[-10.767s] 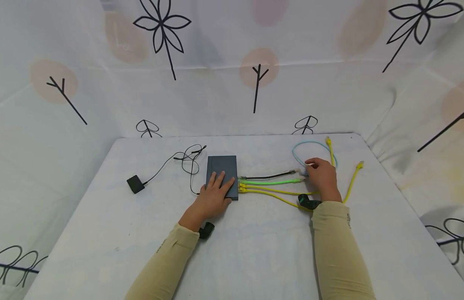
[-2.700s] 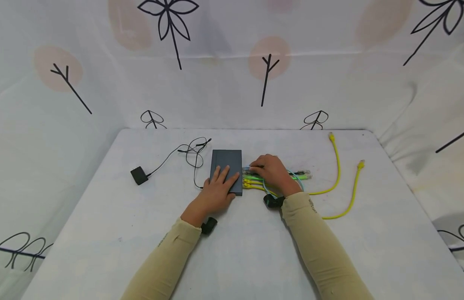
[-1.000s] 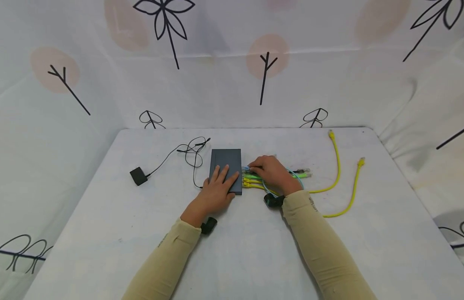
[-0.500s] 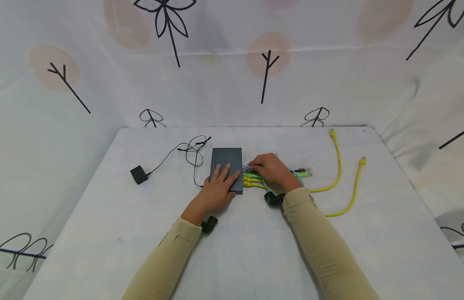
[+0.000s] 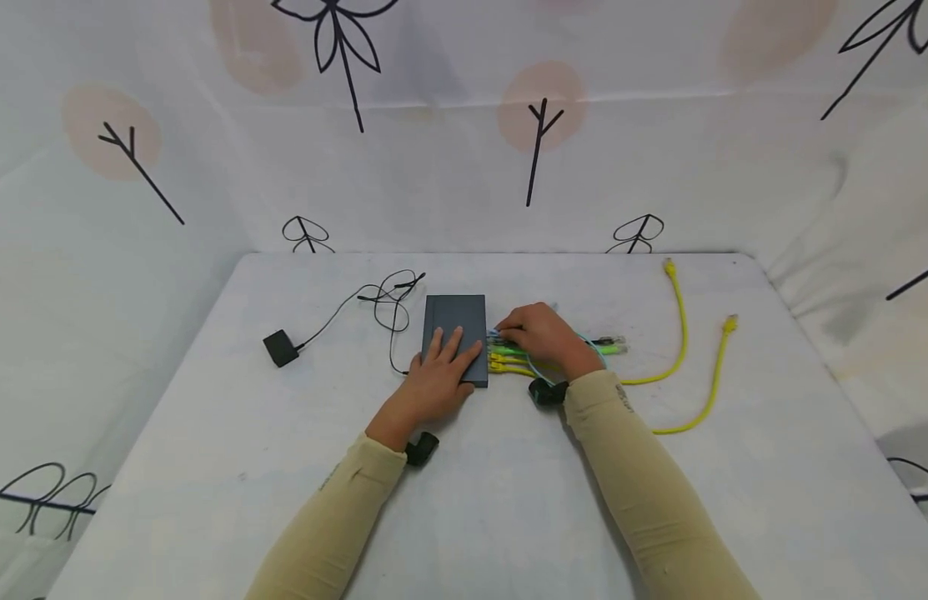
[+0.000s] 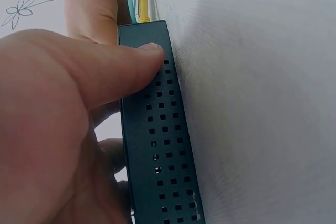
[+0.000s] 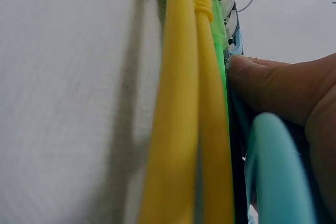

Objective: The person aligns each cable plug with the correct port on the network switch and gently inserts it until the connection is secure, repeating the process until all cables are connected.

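Note:
A dark grey network switch (image 5: 454,312) lies flat on the white table. My left hand (image 5: 431,383) rests on it with spread fingers on top, and its thumb (image 6: 131,69) lies against the perforated side. At the switch's right edge my right hand (image 5: 549,337) pinches the plug end of a light blue network cable (image 7: 278,166); the plug is partly hidden by the fingers. Below that hand, a green network cable (image 7: 219,51) and two yellow network cables (image 7: 176,103) are plugged into the same edge. A black network cable (image 5: 608,341) runs beside the green one, mostly covered by the hand.
Left of the switch lies a black power adapter (image 5: 280,348), its thin tangled cord (image 5: 391,312) leading to the switch. The yellow cables' loose ends (image 5: 681,317) curve away at the right. A patterned cloth wall (image 5: 433,183) stands behind the table.
Since the earliest frame my right hand has moved left to the switch, bringing the light blue cable from the far right. Over the last second both hands stay nearly still.

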Demonstrator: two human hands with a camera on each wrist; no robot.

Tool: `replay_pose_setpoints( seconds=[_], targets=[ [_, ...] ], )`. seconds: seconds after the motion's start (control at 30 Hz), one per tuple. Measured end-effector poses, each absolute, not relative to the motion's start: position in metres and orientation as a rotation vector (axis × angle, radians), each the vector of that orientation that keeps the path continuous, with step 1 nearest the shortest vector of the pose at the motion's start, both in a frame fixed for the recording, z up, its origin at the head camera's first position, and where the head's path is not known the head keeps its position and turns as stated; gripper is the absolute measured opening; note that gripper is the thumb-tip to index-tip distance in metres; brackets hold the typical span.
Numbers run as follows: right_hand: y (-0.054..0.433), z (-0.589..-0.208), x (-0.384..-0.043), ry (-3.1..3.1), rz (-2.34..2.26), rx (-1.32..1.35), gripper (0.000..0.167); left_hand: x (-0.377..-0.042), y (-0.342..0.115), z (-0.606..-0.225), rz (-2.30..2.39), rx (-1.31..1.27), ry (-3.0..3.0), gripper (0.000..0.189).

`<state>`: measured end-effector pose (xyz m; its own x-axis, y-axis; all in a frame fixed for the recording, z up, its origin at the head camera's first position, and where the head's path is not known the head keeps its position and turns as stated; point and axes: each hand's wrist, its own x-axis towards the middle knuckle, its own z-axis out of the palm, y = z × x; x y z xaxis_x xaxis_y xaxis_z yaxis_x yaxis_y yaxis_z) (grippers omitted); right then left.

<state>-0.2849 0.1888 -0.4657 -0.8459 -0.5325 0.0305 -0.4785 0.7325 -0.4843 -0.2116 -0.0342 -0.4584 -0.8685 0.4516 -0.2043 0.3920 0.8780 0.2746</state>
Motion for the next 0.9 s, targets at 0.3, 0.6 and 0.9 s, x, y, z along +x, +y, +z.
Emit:
replay_pose_setpoints(
  seconds=[0.3, 0.6, 0.9],
  targets=[
    [0.1897, -0.465, -0.2828, 2.803, -0.784, -0.775, 0.027, -0.2126, -0.0334, -0.4609, 0.308, 0.653, 2.808, 0.063],
    [0.1885, -0.4653, -0.28, 2.783, -0.814, -0.732, 0.028, -0.2116, -0.0354, -0.4617, 0.31, 0.638, 2.813, 0.063],
    [0.1902, -0.4708, -0.2791, 2.801, -0.851, -0.746, 0.027, -0.2101, -0.0345, -0.4609, 0.316, 0.658, 2.829, 0.062]
  ],
)
